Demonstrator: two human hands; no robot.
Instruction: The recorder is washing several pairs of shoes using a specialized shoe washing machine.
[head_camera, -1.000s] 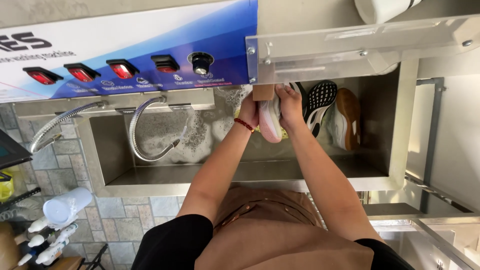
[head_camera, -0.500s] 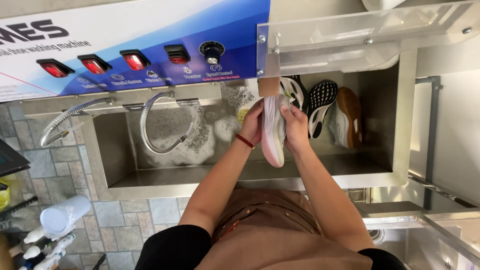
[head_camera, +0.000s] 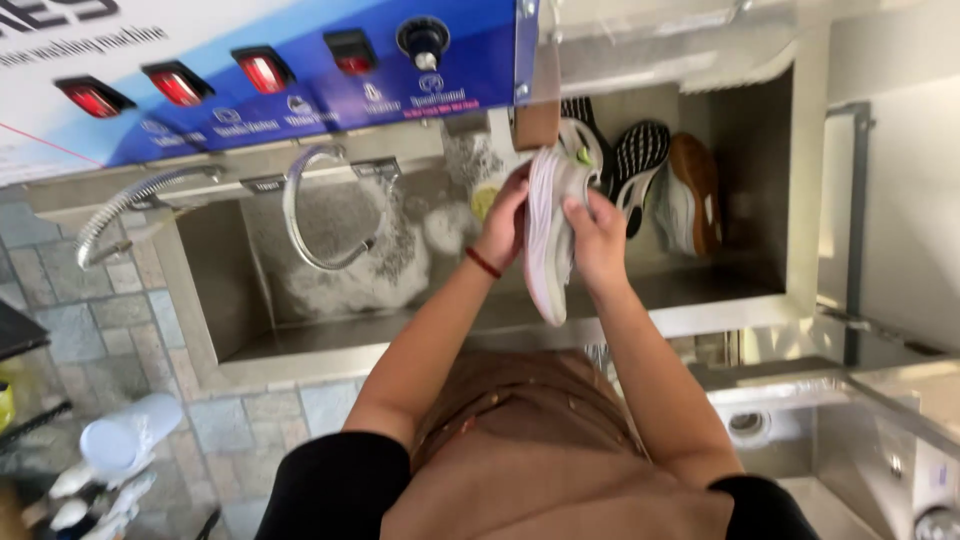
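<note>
The left hand (head_camera: 503, 222) and the right hand (head_camera: 597, 232) were both closed around one pale pink-and-white sneaker (head_camera: 549, 232), the left clasping one flank and the right the other, fingers curled over the upper. Held that way, on edge with its sole turned sideways and one end pointing down toward the person, the shoe hung above the steel sink (head_camera: 300, 345) rather than resting on anything, so any drips would fall into the basin. A red cord bracelet (head_camera: 483, 262) sat on the left wrist, clear of the shoe.

Just beyond the hands, three more shoes stood propped on end against the sink's back wall: a black-and-white sneaker (head_camera: 640, 165), a brown-soled shoe (head_camera: 693, 190) and a darker one (head_camera: 582, 118) partly hidden behind the held sneaker, likely leaned there to drain. Suds (head_camera: 385, 270) clung to the wall to the left, beside a looped flexible hose (head_camera: 310, 215). Above ran a blue panel (head_camera: 300, 90) with red switches and a black knob (head_camera: 422, 38).
</note>
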